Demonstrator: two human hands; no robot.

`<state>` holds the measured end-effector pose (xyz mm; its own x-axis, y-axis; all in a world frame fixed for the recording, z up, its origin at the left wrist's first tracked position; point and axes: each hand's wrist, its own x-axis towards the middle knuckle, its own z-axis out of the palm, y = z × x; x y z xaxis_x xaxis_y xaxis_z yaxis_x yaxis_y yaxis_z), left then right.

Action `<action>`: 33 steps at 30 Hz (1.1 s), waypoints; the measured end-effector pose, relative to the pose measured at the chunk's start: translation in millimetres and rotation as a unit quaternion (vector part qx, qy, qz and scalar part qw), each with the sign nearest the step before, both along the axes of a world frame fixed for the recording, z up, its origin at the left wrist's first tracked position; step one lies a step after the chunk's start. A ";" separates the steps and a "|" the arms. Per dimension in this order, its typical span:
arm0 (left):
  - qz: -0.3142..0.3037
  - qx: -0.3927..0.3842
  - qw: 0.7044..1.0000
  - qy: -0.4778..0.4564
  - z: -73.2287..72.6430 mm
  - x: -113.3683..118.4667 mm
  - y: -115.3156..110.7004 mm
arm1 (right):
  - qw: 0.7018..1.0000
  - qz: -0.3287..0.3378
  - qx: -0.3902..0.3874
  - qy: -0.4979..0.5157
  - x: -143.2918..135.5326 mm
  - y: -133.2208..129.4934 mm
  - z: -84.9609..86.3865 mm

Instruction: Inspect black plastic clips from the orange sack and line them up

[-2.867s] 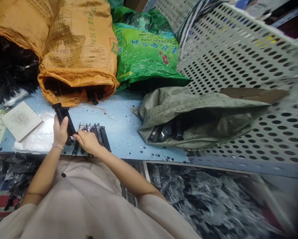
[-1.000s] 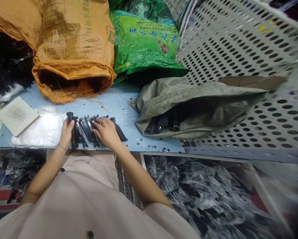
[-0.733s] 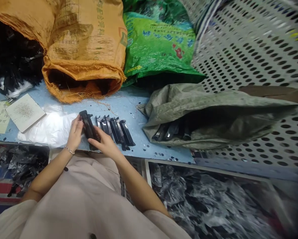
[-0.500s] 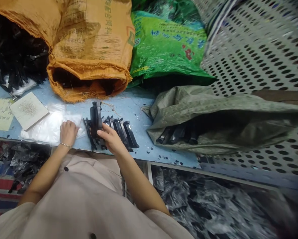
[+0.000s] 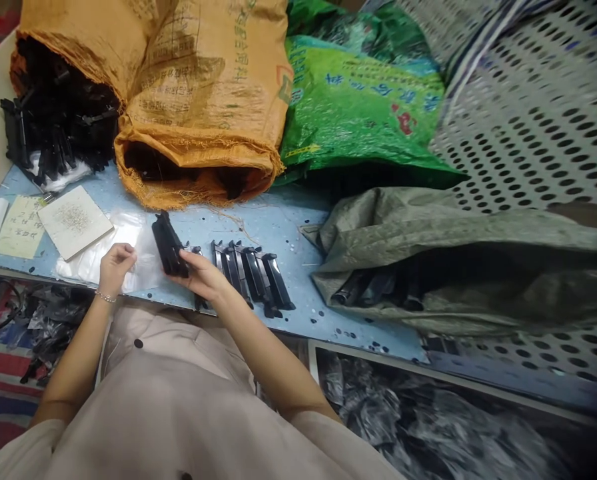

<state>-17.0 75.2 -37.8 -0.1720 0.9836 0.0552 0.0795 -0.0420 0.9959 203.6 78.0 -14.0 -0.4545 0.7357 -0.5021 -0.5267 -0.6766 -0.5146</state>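
Note:
My right hand grips a stack of black plastic parts and holds it tilted just above the blue table. Several more black parts lie in a row on the table to its right. My left hand pinches the edge of a clear plastic bag lying flat to the left of the stack.
An orange sack, a green sack and a grey-green sack with black parts inside lie at the back and right. A pile of black parts, a pale card and paper slips sit at left. Perforated metal panels stand at right.
My right hand has carried the stack of black parts leftward toward the clear bag. My left hand left the parts, went to the bag and now pinches its edge. The view has shifted left.

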 end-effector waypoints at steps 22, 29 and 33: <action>-0.163 0.058 0.946 0.274 9.5 3.9 11.8 | 0.983 0.128 -0.098 0.088 25.4 -48.1 7.9; -0.237 0.182 0.859 0.415 19.9 4.3 -17.0 | 0.990 0.061 -0.092 0.092 6.5 -29.7 -4.8; -0.270 0.239 0.840 0.406 27.1 14.4 -30.9 | 0.994 -0.008 -0.072 0.080 -8.8 -23.5 -3.4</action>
<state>-2.6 44.3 -10.8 0.5773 0.7380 0.3493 0.5651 -0.6699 0.4815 194.7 54.6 -17.3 -0.5257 0.6691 -0.5253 -0.6051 -0.7281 -0.3220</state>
